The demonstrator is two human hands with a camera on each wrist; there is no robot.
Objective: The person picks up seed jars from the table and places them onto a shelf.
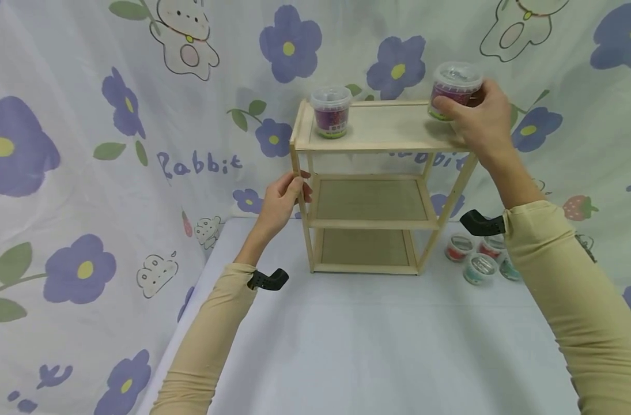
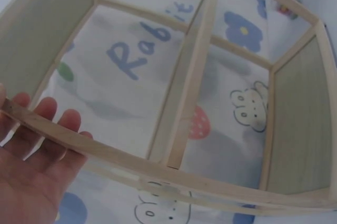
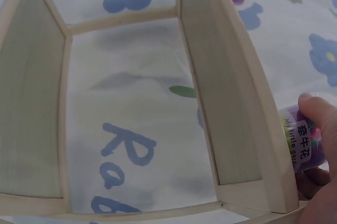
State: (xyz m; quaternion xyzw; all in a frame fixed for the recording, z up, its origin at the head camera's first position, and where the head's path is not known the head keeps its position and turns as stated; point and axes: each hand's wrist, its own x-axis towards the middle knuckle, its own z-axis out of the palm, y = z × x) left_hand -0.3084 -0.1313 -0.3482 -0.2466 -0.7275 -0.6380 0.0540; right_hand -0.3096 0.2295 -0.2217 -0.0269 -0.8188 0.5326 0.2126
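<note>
A three-tier wooden shelf rack (image 1: 369,184) stands on the white table (image 1: 377,340). My left hand (image 1: 283,199) grips its front left post (image 2: 105,153) at middle-shelf height. At the right end of the top shelf my right hand (image 1: 478,112) holds a small clear-lidded tub of purple contents (image 1: 454,89), its base at the shelf surface; the right wrist view shows its purple label (image 3: 301,142) under my thumb (image 3: 316,110). A second, similar tub (image 1: 331,112) stands at the left end of the top shelf. The middle and bottom shelves hold nothing.
Several small tubs, red and teal (image 1: 478,256), sit on the table right of the rack's foot. A flower-and-rabbit printed cloth (image 1: 113,144) hangs close behind and to the left. Bare table lies in front of the rack.
</note>
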